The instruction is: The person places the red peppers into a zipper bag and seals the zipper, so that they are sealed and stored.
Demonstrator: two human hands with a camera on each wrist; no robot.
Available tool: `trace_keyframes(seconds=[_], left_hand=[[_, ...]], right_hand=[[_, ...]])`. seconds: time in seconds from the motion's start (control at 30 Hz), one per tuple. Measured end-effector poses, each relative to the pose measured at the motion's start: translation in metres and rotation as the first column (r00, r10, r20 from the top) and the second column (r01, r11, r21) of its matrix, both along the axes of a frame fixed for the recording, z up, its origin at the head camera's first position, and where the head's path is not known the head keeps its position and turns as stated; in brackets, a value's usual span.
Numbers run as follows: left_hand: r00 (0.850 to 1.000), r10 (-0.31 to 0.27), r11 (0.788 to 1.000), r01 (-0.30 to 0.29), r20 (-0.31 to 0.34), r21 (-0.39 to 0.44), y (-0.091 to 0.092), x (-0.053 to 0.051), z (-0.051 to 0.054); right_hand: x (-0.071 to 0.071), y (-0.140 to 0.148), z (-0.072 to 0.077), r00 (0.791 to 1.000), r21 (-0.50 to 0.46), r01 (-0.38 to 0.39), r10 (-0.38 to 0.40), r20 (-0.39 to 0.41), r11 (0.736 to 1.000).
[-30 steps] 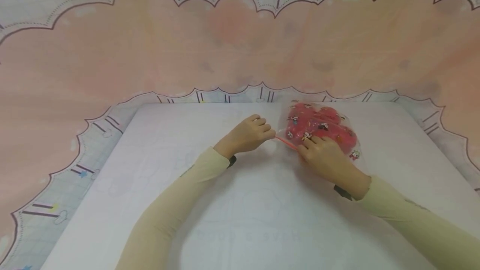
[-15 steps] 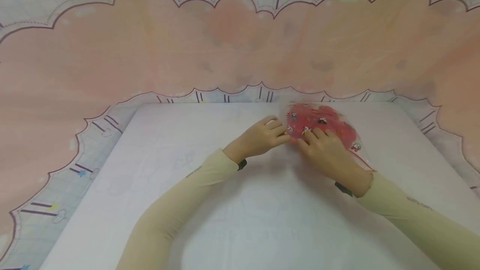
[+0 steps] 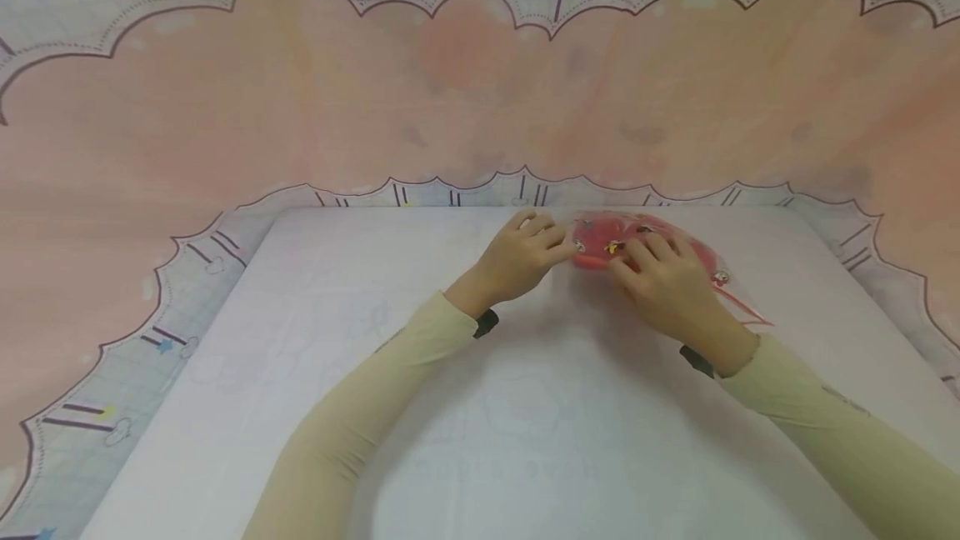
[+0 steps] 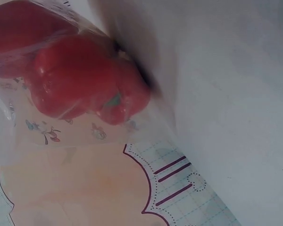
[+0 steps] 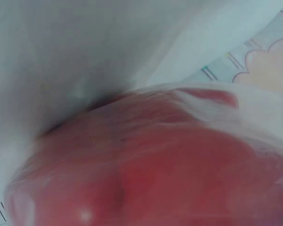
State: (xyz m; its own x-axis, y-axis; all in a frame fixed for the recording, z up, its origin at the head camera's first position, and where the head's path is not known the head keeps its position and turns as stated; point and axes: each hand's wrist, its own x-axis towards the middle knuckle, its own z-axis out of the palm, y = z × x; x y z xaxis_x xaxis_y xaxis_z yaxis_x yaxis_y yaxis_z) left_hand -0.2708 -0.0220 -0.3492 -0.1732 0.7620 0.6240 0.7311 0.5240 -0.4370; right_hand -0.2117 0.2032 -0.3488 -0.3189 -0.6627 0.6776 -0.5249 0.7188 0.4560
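Observation:
A clear zip bag with small cartoon prints and a red zip strip stands near the table's back edge. Inside it are red, lobed bell peppers, one with a green patch. In the head view my left hand pinches the bag's left edge with its fingertips. My right hand grips the near side of the bag, its fingers curled over the top and hiding part of it. To the right of that hand, the red strip's end sticks out. Neither wrist view shows the fingers clearly.
The white table stretches in front of both forearms. Behind it and along its sides hangs a peach and pale blue patterned cloth.
The left hand has moved right to the bag's edge; the red strip between the hands is out of sight. The strip's right end now shows. The right hand has shifted slightly up and right.

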Motion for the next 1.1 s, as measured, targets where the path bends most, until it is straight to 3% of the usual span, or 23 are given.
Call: trace_keyframes(seconds=[0.37,0.63,0.77,1.1], left_hand=[[0.998,0.061,0.998,-0.061,0.029,0.016,-0.013,-0.017,-0.003],[0.999,0.026,0.999,-0.027,0.024,0.028,-0.023,-0.029,-0.006],[0.998,0.027,0.999,-0.028,0.052,0.018,-0.028,-0.034,-0.008],[0.992,0.071,0.997,-0.072,0.106,0.008,-0.039,-0.040,-0.012]], right_hand=[[0.005,0.013,0.007,0.999,0.064,0.027,-0.030,0.040,0.998],[0.009,0.021,0.006,0.997,0.084,0.002,-0.008,0.078,0.996],[0.010,0.026,0.006,0.995,0.099,0.004,-0.013,0.095,0.995],[0.011,0.038,0.004,0.998,0.096,-0.001,-0.005,0.062,0.995]])
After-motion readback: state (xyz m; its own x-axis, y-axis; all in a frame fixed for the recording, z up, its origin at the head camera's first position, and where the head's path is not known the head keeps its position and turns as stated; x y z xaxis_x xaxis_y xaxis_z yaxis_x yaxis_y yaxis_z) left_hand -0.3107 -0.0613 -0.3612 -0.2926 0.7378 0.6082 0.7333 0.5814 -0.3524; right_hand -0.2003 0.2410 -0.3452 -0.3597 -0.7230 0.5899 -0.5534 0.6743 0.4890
